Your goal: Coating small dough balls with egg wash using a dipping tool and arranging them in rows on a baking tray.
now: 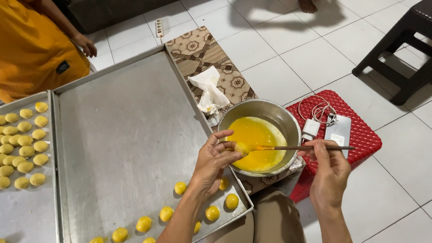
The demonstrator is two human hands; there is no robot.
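Observation:
My left hand (214,161) pinches a small round dough ball (242,149) over a metal bowl (280,114) of yellow egg wash (256,141). My right hand (330,172) holds a thin brush (303,148) by its handle, the tip touching the ball. Below my left arm, a large metal baking tray (120,128) carries several glazed yellow balls (212,213) along its near edge.
A second tray (17,213) at left holds several paler unglazed balls (10,146). A person in an orange shirt (13,33) sits beyond it. A red plastic stool (365,136) holds a phone and charger (339,131). A crumpled tissue (209,86) lies on a patterned mat, a dark stool (425,36) far right.

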